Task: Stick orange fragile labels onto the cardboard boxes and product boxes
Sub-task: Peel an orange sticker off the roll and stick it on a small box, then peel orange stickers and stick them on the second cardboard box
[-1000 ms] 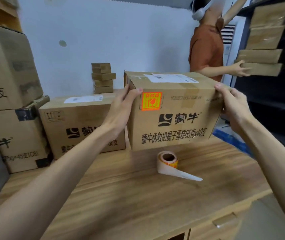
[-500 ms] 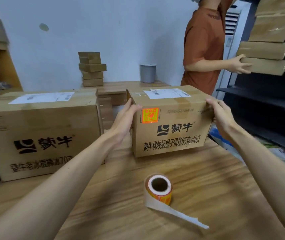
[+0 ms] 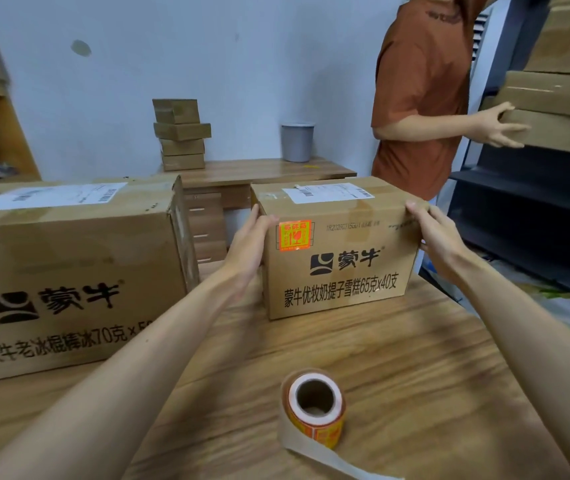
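A cardboard box (image 3: 342,271) with black printed characters rests on the wooden table (image 3: 415,393). An orange fragile label (image 3: 295,236) is stuck on its front face, upper left. My left hand (image 3: 249,251) presses flat against the box's left side. My right hand (image 3: 439,237) grips its upper right edge. A roll of orange labels (image 3: 316,408) lies nearer me on the table, its backing strip trailing to the right. A larger cardboard box (image 3: 69,278) stands to the left with no orange label in view.
A person in an orange shirt (image 3: 422,98) stands at the back right, holding flat cartons (image 3: 553,109) at a dark shelf. A stack of small boxes (image 3: 180,133) and a grey bin (image 3: 297,142) sit on a desk behind.
The labelled box has come down from mid-air onto the table, farther from me. My hands stay on its two sides. The view has tilted down.
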Tool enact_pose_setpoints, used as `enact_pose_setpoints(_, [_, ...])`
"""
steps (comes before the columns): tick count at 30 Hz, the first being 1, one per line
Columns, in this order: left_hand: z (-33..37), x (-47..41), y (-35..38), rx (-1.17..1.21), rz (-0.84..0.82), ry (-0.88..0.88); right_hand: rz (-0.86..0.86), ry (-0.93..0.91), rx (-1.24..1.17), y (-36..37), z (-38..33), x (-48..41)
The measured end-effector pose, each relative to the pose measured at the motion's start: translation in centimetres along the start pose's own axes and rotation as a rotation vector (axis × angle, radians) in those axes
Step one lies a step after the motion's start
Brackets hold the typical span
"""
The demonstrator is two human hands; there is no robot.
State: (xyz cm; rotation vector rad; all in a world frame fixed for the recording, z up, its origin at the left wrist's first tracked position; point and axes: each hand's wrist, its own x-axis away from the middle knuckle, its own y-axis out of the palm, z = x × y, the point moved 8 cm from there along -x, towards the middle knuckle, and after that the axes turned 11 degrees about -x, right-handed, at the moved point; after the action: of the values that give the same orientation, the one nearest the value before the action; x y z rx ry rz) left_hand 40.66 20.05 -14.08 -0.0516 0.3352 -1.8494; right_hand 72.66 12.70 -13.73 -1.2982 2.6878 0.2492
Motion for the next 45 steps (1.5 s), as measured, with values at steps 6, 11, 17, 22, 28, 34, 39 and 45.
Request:
enact_pose_setpoints(6, [3.3,3.3,-2.6,-0.307,0.092,0.120,0.084,-0.152,0.246,-0.2,-3.9,3.0])
enact_pose_setpoints(11, [8.8,9.6,-6.6,-0.637,0.193,0.402,0.015,-0.443,0.466,4.5,-9.6,9.4])
enact_pose_setpoints(17, [10.4,16.4,-15.5,-0.839,0.318,0.410,-0.214,-0.473,0.411,13.7,-11.3,18.2])
enact_pose_setpoints(22, [7.9,19.1,-24.5,-0.937,0.425,0.228,-0.413,-0.485,0.448,21.4,-10.7,23.2])
enact_pose_setpoints(28, [4.5,19.5,-32.8,-0.931,0.505,0.037,-0.527,-0.514,0.700,28.8,-10.5,25.9])
enact_pose_setpoints(34, [2.0,17.5,-34.7,-1.020,0.453,-0.022,-0.430,-0.450,0.723,31.8,-9.5,24.4])
enact_pose_setpoints(39, [-0.3,15.8,-34.7,-1.103,0.413,-0.079,-0.388,-0.315,0.603,32.5,-8.3,22.9])
enact_pose_setpoints(45, [-0.2,15.6,-35.1,-0.937,0.533,-0.024,-0.355,-0.236,0.381,32.8,-7.2,22.1])
